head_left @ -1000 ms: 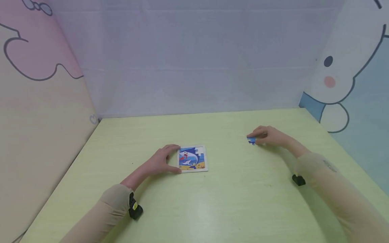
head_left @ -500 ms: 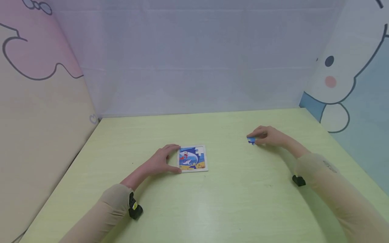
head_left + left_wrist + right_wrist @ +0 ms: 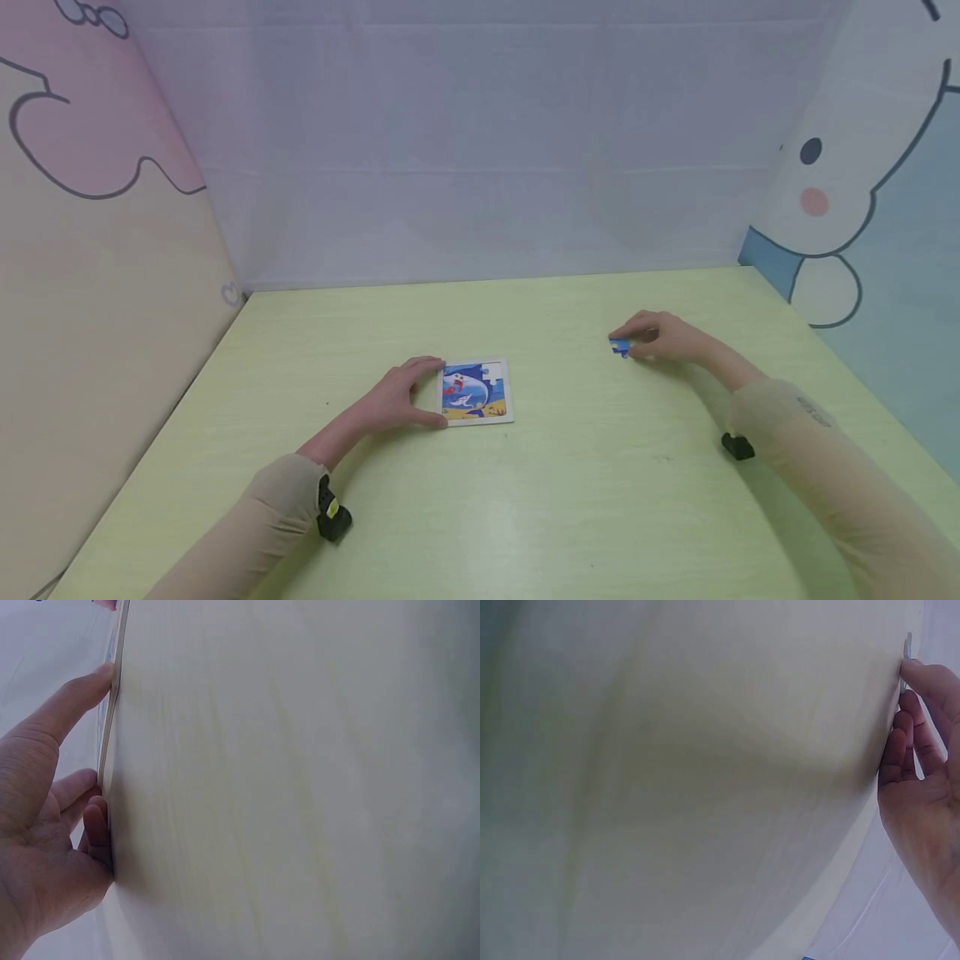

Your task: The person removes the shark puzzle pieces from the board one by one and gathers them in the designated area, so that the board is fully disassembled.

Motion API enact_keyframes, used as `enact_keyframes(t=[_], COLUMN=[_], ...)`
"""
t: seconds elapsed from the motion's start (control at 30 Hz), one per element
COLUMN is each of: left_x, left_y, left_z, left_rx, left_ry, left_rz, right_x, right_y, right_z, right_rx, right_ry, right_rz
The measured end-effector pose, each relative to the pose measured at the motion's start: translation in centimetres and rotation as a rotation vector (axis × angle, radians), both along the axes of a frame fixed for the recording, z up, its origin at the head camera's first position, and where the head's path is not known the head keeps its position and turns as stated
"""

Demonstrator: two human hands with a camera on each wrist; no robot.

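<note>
A small square jigsaw puzzle [image 3: 468,396] in a white frame lies flat on the table, its picture a blue-and-white whale over yellow sand. White backing shows in a gap at its upper right. My left hand [image 3: 393,400] grips the frame by its left side, thumb at the near corner and fingers at the far corner. Off to the right, my right hand [image 3: 666,337] pinches a blue jigsaw piece [image 3: 619,346] between thumb and fingers, at or just above the tabletop. Only the thin edge of the piece [image 3: 907,646] shows in the right wrist view.
The pale yellow-green table [image 3: 525,500] reaches back to a plain whitish wall [image 3: 495,150]. Panels with cartoon drawings stand at the left [image 3: 112,250] and right [image 3: 892,275] sides. Each wrist wears a small black camera.
</note>
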State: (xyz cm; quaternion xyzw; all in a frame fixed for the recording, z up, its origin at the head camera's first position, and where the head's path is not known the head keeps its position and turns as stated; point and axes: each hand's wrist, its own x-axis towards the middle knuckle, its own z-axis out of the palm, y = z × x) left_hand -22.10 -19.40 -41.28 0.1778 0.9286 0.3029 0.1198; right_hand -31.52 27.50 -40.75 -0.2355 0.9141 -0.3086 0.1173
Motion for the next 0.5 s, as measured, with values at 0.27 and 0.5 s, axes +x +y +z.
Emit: enact_keyframes(t=[0.27,0.5], left_x=[-0.10,-0.06], left_y=[-0.10,-0.15], left_z=[0.19,0.19], left_rx=[-0.003,-0.021], left_ry=[-0.005,-0.011], left_rz=[-0.024,-0.027], right_x=[-0.10,0.21], right_y=[0.03,-0.04], right_z=[-0.14,0.29], right_rx=[0.005,-0.021], right_ry=[-0.002,-0.030], right_rz=[0.005,0.025])
